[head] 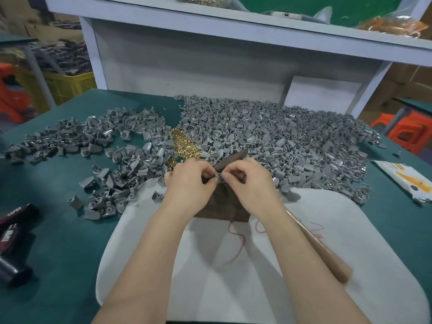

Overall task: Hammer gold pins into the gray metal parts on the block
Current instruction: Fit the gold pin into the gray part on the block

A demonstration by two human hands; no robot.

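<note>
- Green bench (70, 242) carries a huge heap of gray metal parts (268, 136) at the back.
- White mat (350, 242) sits in front, dark block (222, 211) on it.
- Gold pins (184, 143) lie between the gray heaps.
- Left hand (187, 183) and right hand (250, 183) meet over the block, fingertips pinching something small, probably one gray part.
- Hammer (322, 251) handle runs beneath the right forearm.
</note>
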